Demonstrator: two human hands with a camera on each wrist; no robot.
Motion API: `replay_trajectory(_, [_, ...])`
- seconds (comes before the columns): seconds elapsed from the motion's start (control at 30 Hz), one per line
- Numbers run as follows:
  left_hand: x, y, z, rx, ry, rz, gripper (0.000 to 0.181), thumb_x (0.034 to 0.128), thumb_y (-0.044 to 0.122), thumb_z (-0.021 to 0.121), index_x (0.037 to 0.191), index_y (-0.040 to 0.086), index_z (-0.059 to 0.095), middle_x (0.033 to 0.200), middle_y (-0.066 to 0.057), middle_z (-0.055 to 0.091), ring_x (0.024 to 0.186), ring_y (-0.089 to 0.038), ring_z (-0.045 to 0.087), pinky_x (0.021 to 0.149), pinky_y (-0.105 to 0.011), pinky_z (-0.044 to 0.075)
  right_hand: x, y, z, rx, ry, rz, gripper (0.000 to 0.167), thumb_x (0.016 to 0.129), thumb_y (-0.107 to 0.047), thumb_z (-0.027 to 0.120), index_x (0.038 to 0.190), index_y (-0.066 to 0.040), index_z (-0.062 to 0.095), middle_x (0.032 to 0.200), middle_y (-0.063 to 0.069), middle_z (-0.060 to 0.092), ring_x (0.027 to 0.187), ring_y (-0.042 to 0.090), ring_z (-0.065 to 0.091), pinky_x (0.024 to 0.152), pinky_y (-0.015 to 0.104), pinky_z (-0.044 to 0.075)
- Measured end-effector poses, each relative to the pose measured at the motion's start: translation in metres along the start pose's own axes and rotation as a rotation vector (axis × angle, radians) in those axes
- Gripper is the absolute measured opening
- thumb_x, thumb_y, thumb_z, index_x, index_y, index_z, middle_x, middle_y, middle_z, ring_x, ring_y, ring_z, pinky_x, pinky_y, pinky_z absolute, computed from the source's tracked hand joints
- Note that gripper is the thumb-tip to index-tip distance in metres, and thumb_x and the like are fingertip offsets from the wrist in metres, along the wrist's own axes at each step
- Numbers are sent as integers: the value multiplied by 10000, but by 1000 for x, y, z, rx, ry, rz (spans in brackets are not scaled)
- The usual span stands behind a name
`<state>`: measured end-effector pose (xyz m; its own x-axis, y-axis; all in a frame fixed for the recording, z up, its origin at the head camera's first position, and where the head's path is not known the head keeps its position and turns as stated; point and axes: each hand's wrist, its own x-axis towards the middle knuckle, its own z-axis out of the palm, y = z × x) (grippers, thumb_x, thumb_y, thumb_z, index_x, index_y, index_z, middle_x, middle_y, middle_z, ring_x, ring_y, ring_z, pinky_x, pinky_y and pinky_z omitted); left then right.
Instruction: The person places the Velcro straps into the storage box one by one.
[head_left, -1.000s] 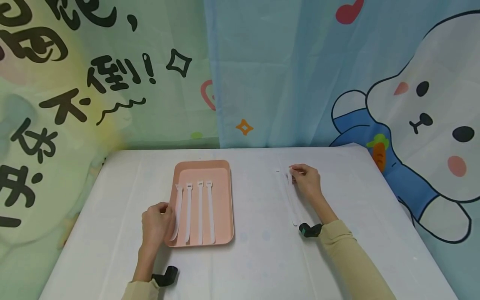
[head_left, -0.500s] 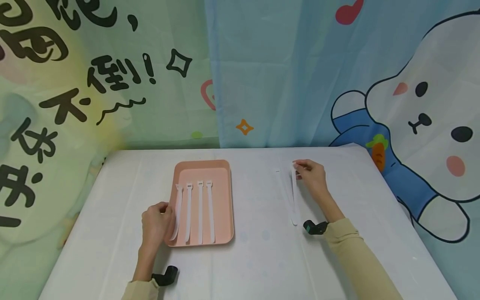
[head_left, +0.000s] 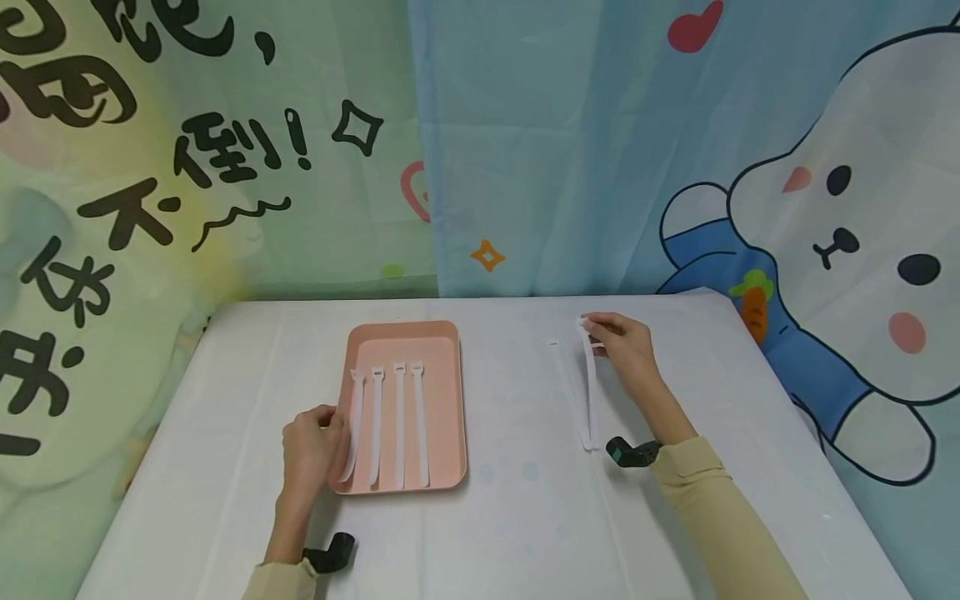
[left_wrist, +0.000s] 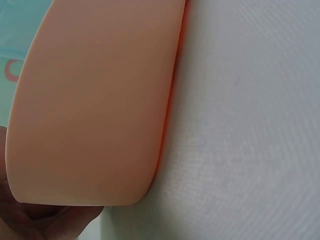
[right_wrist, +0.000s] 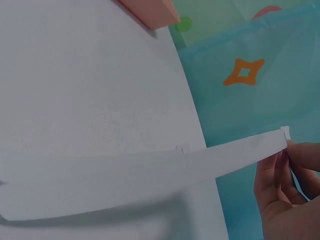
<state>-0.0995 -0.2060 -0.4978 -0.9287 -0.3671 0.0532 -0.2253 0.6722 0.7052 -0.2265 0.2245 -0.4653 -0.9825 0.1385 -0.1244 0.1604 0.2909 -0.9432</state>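
Observation:
My left hand (head_left: 311,446) grips the left side of a pink rectangular tray (head_left: 442,342); in the left wrist view, the tray's outer wall (left_wrist: 95,110) hides part of the fingers (left_wrist: 75,220). Several white flat straps (head_left: 401,425) with small slotted heads lie side by side in the tray. To the right, my right hand (head_left: 626,350) pinches the head end of another white strap (head_left: 589,383). That end is raised off the table while the far end hangs down near the cloth. Just left of it, one more strap (head_left: 566,383) lies on the table, faint against the white.
A white cloth covers the table (head_left: 510,517). Behind it hangs a printed curtain (head_left: 540,167), close to the table's back edge. Each wrist carries a black camera mount, such as the one at the right wrist (head_left: 632,452).
My right hand has moved a little right and towards the back, lifting the strap's head end from the table. The left hand and the tray stay where they were.

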Motion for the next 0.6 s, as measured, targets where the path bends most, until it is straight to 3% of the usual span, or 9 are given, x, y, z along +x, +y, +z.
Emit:
replay_trajectory(0.37, [-2,1,-2,-14,-1,19,223,938,43,615,1037,-99,755,905,-273,750,780,-392,727,664,-483,567,-5,-10,13,67,-66,18,366,1027,-230,631,1314,-3,639,1136,30,638,897,99,645,752,189,568])
replay_trajectory(0.6, [-2,2,-1,-16,-2,23,228,948,55,622,1049,-103,751,920,-276,750,805,-404,729,695,-512,570,-7,-18,24,58,-100,13,380,1030,-238,627,1331,-7,629,1248,157,634,886,105,682,747,193,571])
